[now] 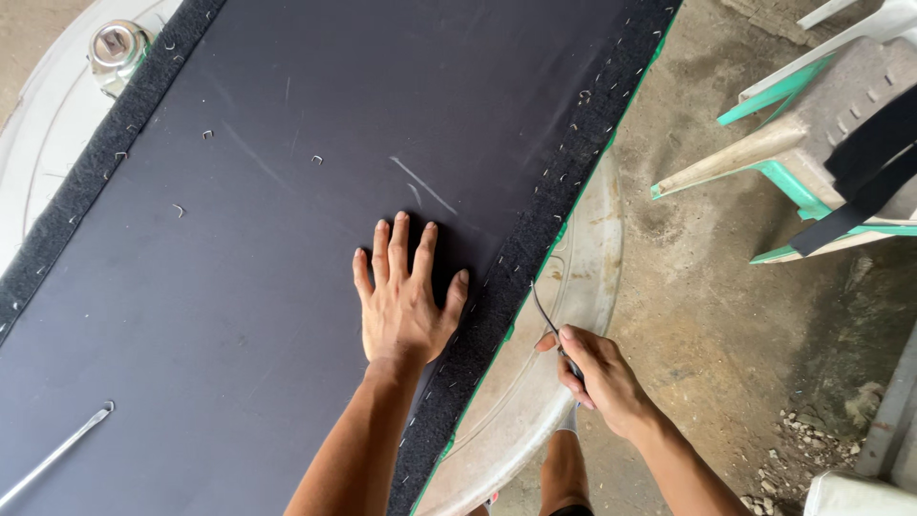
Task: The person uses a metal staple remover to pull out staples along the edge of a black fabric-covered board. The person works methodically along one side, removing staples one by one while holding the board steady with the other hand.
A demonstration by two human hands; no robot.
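The left hand is laid flat, fingers spread, on a smooth dark panel. Just right of its thumb runs a coarse, felt-like black edging strip, dotted with metal staples and backed by a thin green edge. The right hand is closed around a thin dark tool, its tip set against the strip's outer edge. A pale round plastic tabletop is seen beneath both hands. Far left of the left hand lies a slim metal rod. Up and right of the right hand stands a grimy white-and-green plastic chair, draped with black straps.
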